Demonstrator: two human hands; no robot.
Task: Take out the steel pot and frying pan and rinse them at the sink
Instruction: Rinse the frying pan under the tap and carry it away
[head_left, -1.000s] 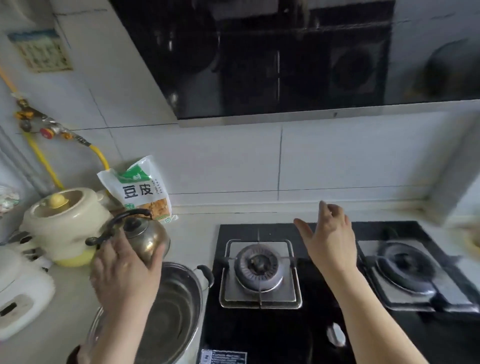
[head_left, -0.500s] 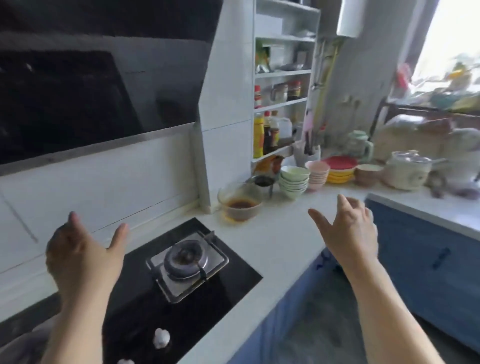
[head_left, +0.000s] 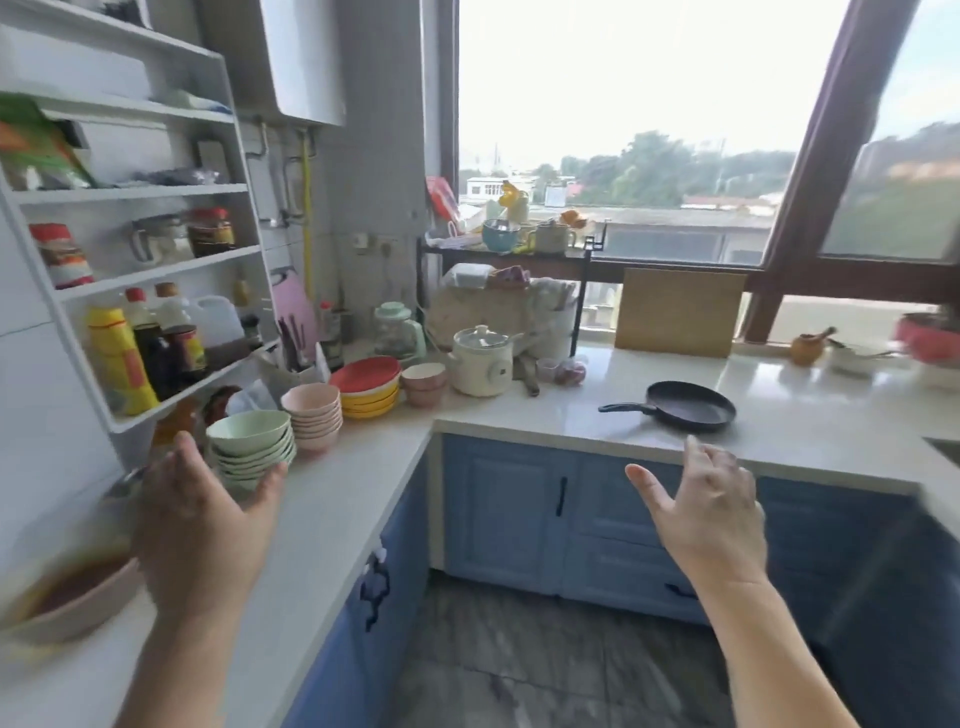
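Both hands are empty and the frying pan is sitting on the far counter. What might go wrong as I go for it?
1. The left hand is raised close to the stack of green bowls near the counter edge; a swing could likely knock them.
2. The frying pan lies close to the counter's front edge, handle pointing left; a careless grab by the right hand might push it off.

Two bare forearms in view, no sleeves visible up to frame edge. Left hand (head_left: 200, 525): no ring, no watch, no glove; seen from back, thumb side toward centre. Right hand (head_left: 709, 512): likewise bare, no jewellery, wrist uncovered. Nails short, unpainted as far as visible. L hand slightly motion-blurred.
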